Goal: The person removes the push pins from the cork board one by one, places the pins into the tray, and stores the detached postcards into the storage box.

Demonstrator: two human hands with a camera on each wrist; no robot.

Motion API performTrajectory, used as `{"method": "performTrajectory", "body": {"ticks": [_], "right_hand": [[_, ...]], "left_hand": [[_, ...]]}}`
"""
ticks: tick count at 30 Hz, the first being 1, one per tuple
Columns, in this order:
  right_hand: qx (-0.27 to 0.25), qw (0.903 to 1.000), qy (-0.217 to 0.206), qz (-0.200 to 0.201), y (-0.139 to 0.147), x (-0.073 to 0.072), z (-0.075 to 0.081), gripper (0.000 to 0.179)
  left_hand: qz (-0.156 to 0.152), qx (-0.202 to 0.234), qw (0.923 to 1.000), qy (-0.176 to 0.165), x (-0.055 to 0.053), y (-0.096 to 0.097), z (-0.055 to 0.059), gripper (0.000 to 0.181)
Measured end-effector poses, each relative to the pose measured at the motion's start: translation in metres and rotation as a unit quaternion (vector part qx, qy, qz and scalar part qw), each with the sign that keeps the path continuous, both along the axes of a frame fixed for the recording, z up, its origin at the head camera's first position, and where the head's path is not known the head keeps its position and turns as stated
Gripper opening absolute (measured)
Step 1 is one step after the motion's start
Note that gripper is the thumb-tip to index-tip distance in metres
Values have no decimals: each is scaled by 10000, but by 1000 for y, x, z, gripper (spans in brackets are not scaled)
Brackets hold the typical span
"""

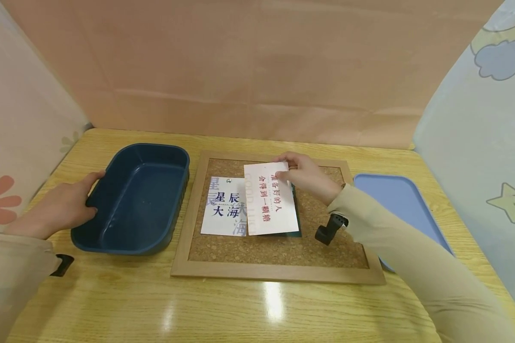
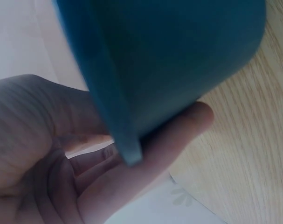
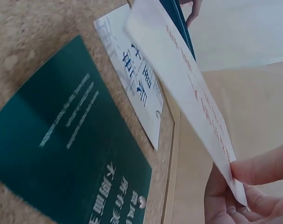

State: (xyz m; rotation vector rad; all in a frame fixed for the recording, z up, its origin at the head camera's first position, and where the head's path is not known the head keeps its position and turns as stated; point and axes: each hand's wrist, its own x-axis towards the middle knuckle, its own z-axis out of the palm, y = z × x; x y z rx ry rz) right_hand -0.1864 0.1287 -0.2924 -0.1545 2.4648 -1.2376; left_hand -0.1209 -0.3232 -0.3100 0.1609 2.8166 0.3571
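My left hand [image 1: 66, 205] grips the left rim of a deep dark blue plastic bin [image 1: 141, 205], its wall held between thumb and fingers. Over the cork board [image 1: 257, 252], my right hand [image 1: 309, 178] pinches a white card [image 1: 268, 202] with red characters by its upper right edge. The right wrist view shows this card lifted off the board and tilted. Partly hidden under it in the head view lies a dark green card [image 3: 71, 130], fixed by a round pushpin [image 3: 141, 201]. To its left, a white card [image 1: 223, 216] with blue characters is pinned near its top.
The board's wooden frame [image 1: 279, 273] rests on a wood-grain table [image 1: 223, 309]. A light blue tray [image 1: 395, 195] stands at the right, partly behind the right sleeve. Brown paper [image 1: 257, 71] hangs at the back, with patterned sheets on both sides.
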Motion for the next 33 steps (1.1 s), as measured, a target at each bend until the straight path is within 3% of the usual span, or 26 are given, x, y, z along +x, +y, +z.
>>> {"method": "performTrajectory", "body": {"ticks": [7, 26, 33], "right_hand": [[-330, 9994, 13, 136, -9, -1, 2, 40], [-423, 9991, -1, 66, -35, -2, 6, 39], [-484, 9986, 90, 208, -45, -4, 5, 38]], "left_hand": [[13, -10, 10000, -16, 1, 1, 1, 77], [12, 10, 10000, 5, 3, 3, 2, 77], [24, 27, 10000, 2, 3, 5, 2, 77]]}}
